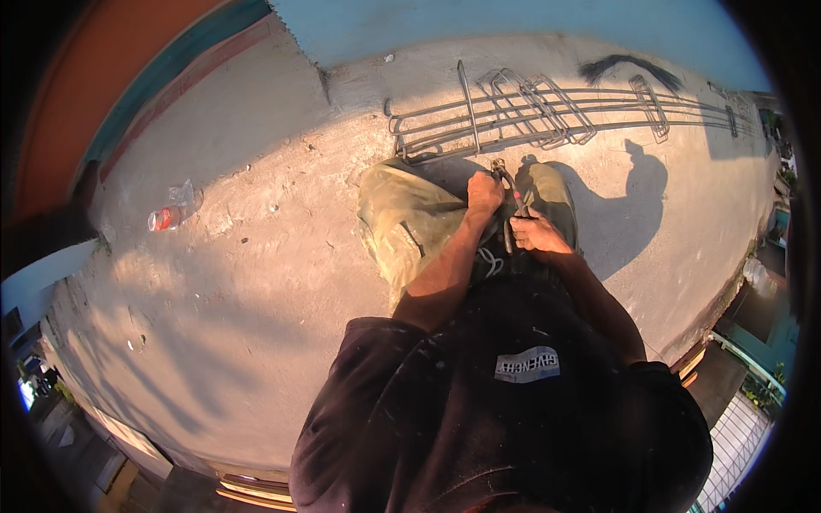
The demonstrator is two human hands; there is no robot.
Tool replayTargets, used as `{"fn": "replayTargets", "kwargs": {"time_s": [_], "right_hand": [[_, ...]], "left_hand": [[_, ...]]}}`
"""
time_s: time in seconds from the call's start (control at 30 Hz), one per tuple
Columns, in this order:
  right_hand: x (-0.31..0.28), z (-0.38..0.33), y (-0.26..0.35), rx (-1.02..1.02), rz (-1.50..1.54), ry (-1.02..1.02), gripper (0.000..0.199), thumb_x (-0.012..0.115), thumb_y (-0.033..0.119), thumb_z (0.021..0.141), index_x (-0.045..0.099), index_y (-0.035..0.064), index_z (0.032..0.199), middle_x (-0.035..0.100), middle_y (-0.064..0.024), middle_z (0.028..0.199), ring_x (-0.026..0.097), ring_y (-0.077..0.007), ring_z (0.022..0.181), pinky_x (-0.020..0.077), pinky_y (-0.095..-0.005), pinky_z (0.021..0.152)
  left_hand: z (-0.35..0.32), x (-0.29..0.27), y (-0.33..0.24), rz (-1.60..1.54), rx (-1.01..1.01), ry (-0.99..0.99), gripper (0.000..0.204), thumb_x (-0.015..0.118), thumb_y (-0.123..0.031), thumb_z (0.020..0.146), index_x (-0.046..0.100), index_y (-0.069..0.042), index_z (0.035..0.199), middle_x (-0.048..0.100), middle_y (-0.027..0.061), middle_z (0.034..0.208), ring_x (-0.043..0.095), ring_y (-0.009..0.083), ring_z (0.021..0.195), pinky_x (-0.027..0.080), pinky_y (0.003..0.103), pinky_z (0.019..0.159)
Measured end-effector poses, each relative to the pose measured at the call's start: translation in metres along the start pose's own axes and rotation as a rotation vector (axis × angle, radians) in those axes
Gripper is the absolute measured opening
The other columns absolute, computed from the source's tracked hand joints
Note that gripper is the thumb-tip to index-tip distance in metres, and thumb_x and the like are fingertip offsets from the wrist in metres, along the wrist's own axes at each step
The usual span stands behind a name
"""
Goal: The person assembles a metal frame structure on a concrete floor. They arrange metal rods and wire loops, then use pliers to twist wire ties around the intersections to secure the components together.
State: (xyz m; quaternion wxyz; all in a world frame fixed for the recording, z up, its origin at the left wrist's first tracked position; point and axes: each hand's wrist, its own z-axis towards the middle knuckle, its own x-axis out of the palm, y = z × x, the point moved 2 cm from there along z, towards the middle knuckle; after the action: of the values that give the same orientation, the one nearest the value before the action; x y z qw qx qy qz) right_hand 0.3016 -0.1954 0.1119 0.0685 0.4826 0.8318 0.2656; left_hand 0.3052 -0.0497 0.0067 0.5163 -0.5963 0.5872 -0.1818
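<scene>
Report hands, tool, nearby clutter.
Right fingers on pliers. Left fingers curled beside the pliers' head, contents unclear. Metal rods lie just ahead.

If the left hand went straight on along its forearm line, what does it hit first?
Probably the head of the pincers, right by the left hand's knuckles in the picture; past that, the steel bar cage on the ground. Depth is unclear from this single view.
</scene>
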Motion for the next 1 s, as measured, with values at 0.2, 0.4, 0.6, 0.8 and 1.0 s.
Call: {"fn": "replayTargets", "kwargs": {"time_s": [0.2,0.4,0.6,0.8,1.0], "right_hand": [[-0.046,0.01,0.018,-0.187,0.484,-0.229,0.014,0.052,0.005,0.09,0.053,-0.0053,0.099,0.062,-0.0188,0.1,0.065,-0.033,0.099,0.0554,-0.0412,0.078],[-0.155,0.033,0.039,-0.31,0.507,-0.47,0.014,0.049,0.007,0.09,0.052,-0.0045,0.098,0.061,-0.022,0.102,0.065,-0.0332,0.097,0.0553,-0.0419,0.078],[-0.222,0.055,0.037,-0.413,-1.064,-0.97,0.047,0.05,0.034,0.094,0.052,-0.0067,0.117,0.06,-0.0256,0.111,0.061,-0.0394,0.099,0.0437,-0.0435,0.093],[-0.002,0.065,0.1,-0.352,-0.304,-0.097,0.047,0.059,0.039,0.091,0.058,-0.003,0.111,0.065,-0.0128,0.087,0.062,-0.0213,0.076,0.0481,-0.0328,0.071],[0.016,0.164,0.125,-0.561,-0.328,-0.316,0.025,0.067,0.02,0.085,0.066,-0.0007,0.099,0.067,-0.0147,0.089,0.062,-0.0213,0.077,0.0481,-0.0337,0.072]], "left_hand": [[-0.036,-0.041,-0.053,-0.359,-0.032,0.279,0.035,0.051,-0.025,0.095,0.066,0.006,0.089,0.067,0.0204,0.074,0.069,0.0291,0.068,0.053,0.039,0.06],[-0.078,-0.052,-0.065,-0.66,-0.094,0.511,0.043,0.052,-0.034,0.096,0.065,0.007,0.093,0.067,0.0165,0.078,0.067,0.0242,0.07,0.052,0.033,0.06],[-0.047,-0.079,-0.077,-0.273,0.095,0.318,0.044,0.052,-0.04,0.097,0.068,-0.001,0.086,0.056,0.0079,0.062,0.047,0.0142,0.053,0.042,0.033,0.054],[0.027,-0.087,-0.08,-0.359,0.176,0.125,0.046,0.052,-0.04,0.097,0.068,0.001,0.083,0.053,0.0072,0.055,0.046,0.0138,0.053,0.04,0.034,0.052],[0.114,-0.166,0.005,0.014,0.006,-0.249,0.056,0.07,-0.045,0.081,0.064,0.004,0.109,0.069,0.0165,0.096,0.067,0.025,0.086,0.052,0.034,0.075]]}}
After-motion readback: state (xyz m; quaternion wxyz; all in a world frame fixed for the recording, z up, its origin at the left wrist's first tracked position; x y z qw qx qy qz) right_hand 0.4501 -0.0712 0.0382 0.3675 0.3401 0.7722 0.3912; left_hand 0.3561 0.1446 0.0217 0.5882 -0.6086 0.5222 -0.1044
